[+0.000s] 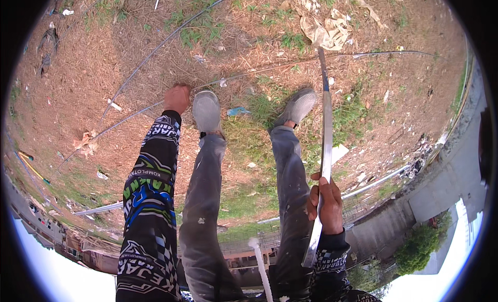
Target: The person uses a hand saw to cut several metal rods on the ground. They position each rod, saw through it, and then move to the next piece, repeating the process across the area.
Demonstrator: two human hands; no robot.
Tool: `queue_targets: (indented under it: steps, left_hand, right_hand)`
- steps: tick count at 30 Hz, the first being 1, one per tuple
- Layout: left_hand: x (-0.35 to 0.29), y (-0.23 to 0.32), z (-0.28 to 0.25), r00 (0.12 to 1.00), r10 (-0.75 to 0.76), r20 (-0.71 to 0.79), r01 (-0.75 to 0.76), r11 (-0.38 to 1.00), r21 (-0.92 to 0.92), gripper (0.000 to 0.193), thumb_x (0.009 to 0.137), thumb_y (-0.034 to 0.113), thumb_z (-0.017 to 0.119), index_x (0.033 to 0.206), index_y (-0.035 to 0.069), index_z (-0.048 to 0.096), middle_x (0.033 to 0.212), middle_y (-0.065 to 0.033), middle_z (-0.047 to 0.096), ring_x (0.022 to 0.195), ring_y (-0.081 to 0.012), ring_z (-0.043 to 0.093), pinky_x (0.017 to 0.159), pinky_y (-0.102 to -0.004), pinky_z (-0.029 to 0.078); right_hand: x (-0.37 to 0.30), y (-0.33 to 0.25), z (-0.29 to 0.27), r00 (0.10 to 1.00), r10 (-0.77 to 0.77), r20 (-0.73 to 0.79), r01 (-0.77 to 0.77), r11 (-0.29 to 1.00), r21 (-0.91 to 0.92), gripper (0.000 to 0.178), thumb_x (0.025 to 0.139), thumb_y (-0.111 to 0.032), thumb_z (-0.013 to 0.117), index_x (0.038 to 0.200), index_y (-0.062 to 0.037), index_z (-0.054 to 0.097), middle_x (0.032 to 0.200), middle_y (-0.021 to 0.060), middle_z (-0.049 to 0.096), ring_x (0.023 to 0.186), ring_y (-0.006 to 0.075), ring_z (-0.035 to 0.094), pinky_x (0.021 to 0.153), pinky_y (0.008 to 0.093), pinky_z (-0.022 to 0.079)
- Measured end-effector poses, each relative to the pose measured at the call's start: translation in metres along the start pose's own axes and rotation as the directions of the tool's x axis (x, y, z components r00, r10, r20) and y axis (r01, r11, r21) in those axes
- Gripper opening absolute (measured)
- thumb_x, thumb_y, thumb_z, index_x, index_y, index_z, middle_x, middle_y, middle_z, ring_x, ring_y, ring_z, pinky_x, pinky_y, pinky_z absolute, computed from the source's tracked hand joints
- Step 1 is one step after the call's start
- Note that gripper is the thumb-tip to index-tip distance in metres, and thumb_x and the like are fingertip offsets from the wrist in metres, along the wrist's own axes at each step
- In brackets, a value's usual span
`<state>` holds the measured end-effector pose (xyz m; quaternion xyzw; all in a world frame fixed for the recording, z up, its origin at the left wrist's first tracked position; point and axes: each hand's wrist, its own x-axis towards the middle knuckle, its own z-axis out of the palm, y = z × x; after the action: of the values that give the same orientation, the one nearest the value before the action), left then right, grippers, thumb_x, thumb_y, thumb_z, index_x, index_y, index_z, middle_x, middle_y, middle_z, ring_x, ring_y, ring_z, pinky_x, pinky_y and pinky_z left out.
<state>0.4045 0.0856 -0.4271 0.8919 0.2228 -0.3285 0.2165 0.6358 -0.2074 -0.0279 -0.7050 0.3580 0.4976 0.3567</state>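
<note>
My left hand (pixel 177 98) is down near the ground beside my left shoe (pixel 207 112). It is closed on a thin grey cable (pixel 136 115), which runs out on both sides of the fist; the fingertips are hidden. In my right hand (pixel 327 203) is a long flat silver metal strip (pixel 327 131), pinched between thumb and fingers. The strip reaches from beside my right thigh out past my right shoe (pixel 300 106). Its far end is dark and lies close to a crumpled beige cloth (pixel 329 32).
A second thin cable (pixel 166 40) curves over the dry grass at the upper left. Scraps of litter lie about, among them a blue scrap (pixel 238 111) between my shoes and a white piece (pixel 339 153) right of the strip. A pale pipe (pixel 378 178) lies at the right.
</note>
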Motion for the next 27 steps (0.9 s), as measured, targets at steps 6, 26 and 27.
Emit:
queue_targets:
  steps: [6,26,27]
  left_hand:
    - [-0.012,0.015,-0.035,0.979,0.176,-0.099,-0.174,0.984,0.027,0.016,0.084,0.011,0.053,0.093,0.008,0.066,0.092,-0.0117,0.068,0.094,-0.0306,0.064,0.077,-0.0420,0.054]
    - [-0.002,0.008,-0.037,0.985,0.151,-0.085,-0.151,0.988,0.003,0.014,0.084,0.015,0.052,0.087,0.009,0.064,0.087,-0.0114,0.069,0.088,-0.0300,0.066,0.075,-0.0445,0.052]
    - [0.002,0.004,-0.032,0.982,0.168,-0.087,-0.168,0.986,0.010,0.014,0.084,0.015,0.052,0.087,0.009,0.065,0.086,-0.0112,0.068,0.087,-0.0298,0.066,0.075,-0.0441,0.052]
  right_hand:
    - [-0.013,0.007,-0.006,0.986,0.101,0.131,-0.119,0.983,0.142,0.033,0.103,-0.031,0.041,0.115,-0.0013,0.049,0.059,0.0006,0.043,0.036,0.0111,0.038,0.035,0.0273,0.035]
    - [-0.028,0.047,0.227,0.992,0.113,0.060,-0.128,0.873,0.470,0.025,0.103,-0.030,0.045,0.100,-0.0053,0.044,0.067,0.0019,0.046,0.042,0.0087,0.043,0.036,0.0237,0.039]
    - [-0.021,0.055,0.242,0.994,0.109,0.029,-0.108,0.855,0.507,0.023,0.102,-0.029,0.045,0.094,-0.0075,0.041,0.065,0.0017,0.046,0.041,0.0089,0.044,0.036,0.0238,0.039]
